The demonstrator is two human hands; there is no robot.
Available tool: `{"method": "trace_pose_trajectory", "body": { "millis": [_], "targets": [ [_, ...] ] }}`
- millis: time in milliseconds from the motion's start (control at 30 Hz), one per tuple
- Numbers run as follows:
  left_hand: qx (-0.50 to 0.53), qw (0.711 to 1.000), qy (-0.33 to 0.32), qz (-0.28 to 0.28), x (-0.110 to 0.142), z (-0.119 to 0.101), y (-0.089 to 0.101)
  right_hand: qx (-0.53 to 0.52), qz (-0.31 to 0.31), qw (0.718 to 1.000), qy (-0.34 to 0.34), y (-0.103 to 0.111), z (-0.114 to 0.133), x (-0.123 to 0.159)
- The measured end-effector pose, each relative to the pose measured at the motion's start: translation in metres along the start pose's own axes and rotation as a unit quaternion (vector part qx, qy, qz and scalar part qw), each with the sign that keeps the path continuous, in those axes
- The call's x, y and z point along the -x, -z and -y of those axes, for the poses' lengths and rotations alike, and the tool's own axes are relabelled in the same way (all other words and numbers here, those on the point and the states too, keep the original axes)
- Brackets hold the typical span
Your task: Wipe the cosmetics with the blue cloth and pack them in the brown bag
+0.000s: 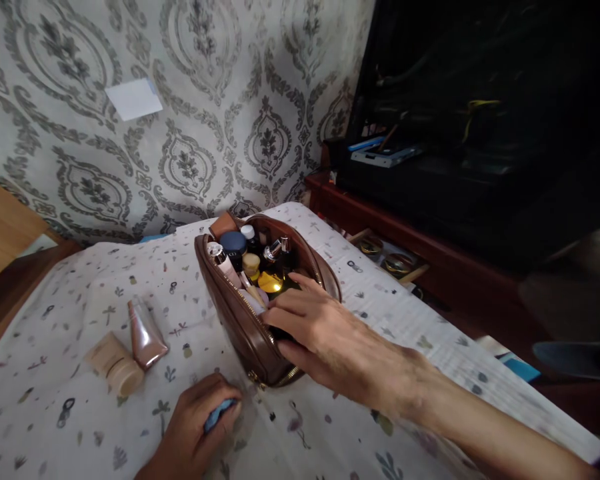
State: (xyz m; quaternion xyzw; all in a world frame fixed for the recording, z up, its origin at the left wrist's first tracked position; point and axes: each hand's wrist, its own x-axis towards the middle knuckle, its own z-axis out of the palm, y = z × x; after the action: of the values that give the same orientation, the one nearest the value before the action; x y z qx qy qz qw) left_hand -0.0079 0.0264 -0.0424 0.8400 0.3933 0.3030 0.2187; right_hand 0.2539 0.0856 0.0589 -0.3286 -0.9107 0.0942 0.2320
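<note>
Brown leather forms the body of the bag [240, 327], which stands on the patterned sheet [120, 440] with its top unzipped and its mouth facing upward. Metal zip teeth line both edges of the opening; the zip pulls [256, 380] hang at the near end.

Right hand [325, 337]: positioned over the near half of the opening, entering from the right. The fingers are spread and partly bent, with the tips at or inside the mouth of the bag. Whether they grip any item cannot be told.

Left hand [195, 417]: positioned on the sheet, near the close end of the bag and apart from it. The fingers are curled closed around a small blue item [217, 415], part of which shows between thumb and fingers. Its material cannot be told.

Bag contents, far half: a dark blue lid [233, 243], a white cap [248, 232], a small jar with a pale yellow lid [251, 264] and silver-topped bottles [274, 251]. A shiny yellow round item [271, 282] lies just beyond the right fingers.

Left of the bag, a beige tube [111, 360] and a pink metallic tube [147, 337] lie side by side on the sheet.
</note>
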Motion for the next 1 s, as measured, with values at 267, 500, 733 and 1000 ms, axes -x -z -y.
{"method": "trace_pose_trajectory", "body": {
  "millis": [267,500,733,1000],
  "targets": [
    [0.006,1.000,0.017,0.000,-0.001,-0.002,0.000,-0.049,-0.059,0.997,0.008,0.001,0.002,0.002],
    [0.014,0.998,0.051,0.021,-0.001,-0.005,0.002,-0.067,-0.229,0.968,0.077,-0.015,0.014,0.012],
    [0.031,0.999,0.045,0.003,-0.001,-0.004,0.002,-0.113,-0.231,0.958,0.129,-0.048,0.044,0.012],
    [0.038,0.998,0.040,-0.008,0.004,-0.003,0.000,-0.089,-0.242,0.954,0.151,-0.071,0.071,0.008]
  ]
}}
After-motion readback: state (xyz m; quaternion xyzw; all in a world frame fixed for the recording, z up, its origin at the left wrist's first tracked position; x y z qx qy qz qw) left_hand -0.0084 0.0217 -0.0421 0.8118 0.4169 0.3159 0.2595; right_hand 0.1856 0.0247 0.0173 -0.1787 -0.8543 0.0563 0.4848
